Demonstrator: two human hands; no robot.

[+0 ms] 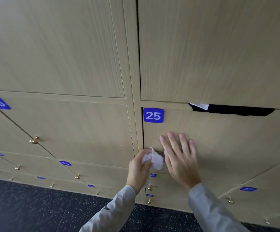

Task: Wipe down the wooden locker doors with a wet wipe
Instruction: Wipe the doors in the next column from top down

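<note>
The wet wipe (154,159) is bunched up in the left hand (140,168), fingers curled round it, pressed near the lower left edge of the locker door (228,139) marked with the blue 25 tag (153,115). It looks soft, limp and light, likely to fold on itself, so I'd keep it wadded under the fingers rather than pinched by a corner. The right hand (180,158) lies flat and spread on the same door just beside it, holding nothing; dark cloth (236,110) pokes out above the door.
</note>
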